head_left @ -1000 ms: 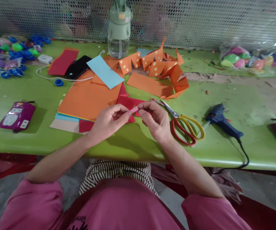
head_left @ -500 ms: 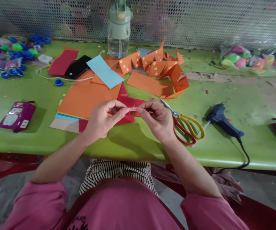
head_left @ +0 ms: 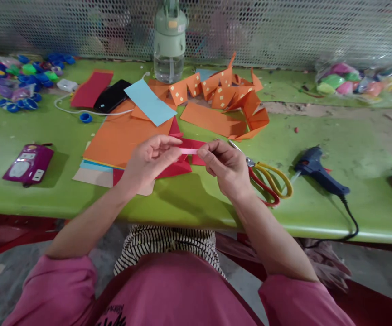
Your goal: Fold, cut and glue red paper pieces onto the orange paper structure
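Observation:
A thin pink paper strip [head_left: 189, 151] stretches between my two hands above the table. My left hand [head_left: 150, 158] pinches its left end between thumb and fingers. At the strip's other end, my right hand [head_left: 225, 164] grips it with thumb and curled fingers. Folded red paper [head_left: 175, 169] lies on the table behind and below the strip. Left of it spreads a stack of orange paper sheets [head_left: 121, 136] with a light blue piece [head_left: 151, 102] on top. Scissors [head_left: 270, 181] with red and yellow handles rest just right of my right hand.
A blue glue gun [head_left: 321, 172] lies on the right, its cord running over the front edge. Folded orange paper [head_left: 250, 111] and a water bottle [head_left: 169, 45] are at the back. A purple box-like device [head_left: 28, 164] sits left, near a black phone [head_left: 111, 96].
My hands have moved slightly apart, and more of the pink strip shows between them. The fingers of my left hand are straighter than before. The view has shifted a little.

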Demonstrator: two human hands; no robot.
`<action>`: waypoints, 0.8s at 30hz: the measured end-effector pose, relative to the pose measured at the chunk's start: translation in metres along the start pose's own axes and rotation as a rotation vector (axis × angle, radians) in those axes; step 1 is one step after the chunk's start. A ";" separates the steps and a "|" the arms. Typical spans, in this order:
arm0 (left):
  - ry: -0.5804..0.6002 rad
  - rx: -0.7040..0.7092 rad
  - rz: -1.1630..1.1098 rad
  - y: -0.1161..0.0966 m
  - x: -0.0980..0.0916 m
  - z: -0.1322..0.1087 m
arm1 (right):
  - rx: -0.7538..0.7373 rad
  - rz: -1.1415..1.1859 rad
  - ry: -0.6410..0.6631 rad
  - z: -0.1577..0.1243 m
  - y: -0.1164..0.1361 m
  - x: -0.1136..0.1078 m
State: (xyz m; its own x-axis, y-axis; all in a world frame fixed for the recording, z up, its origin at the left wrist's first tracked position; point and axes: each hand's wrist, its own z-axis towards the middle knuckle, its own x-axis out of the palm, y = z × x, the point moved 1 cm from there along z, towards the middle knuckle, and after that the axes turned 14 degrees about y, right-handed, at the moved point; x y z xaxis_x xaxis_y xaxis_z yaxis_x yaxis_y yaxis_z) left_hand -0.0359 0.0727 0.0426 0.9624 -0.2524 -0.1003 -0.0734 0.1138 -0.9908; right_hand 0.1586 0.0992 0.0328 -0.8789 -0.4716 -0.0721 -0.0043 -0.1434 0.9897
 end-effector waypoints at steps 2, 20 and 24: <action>0.056 -0.032 -0.029 0.003 0.003 0.000 | 0.010 -0.025 0.022 -0.001 0.002 0.002; 0.030 -0.041 -0.102 0.006 0.004 0.000 | 0.001 -0.243 0.078 -0.003 0.007 0.010; 0.039 -0.083 -0.202 0.007 0.005 0.002 | 0.028 -0.178 0.120 -0.004 0.008 0.011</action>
State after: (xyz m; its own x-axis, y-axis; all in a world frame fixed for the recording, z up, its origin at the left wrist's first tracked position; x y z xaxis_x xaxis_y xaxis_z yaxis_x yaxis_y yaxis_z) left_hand -0.0308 0.0742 0.0349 0.9489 -0.2994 0.0996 0.0973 -0.0225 -0.9950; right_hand 0.1506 0.0896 0.0391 -0.7998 -0.5416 -0.2589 -0.1691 -0.2106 0.9628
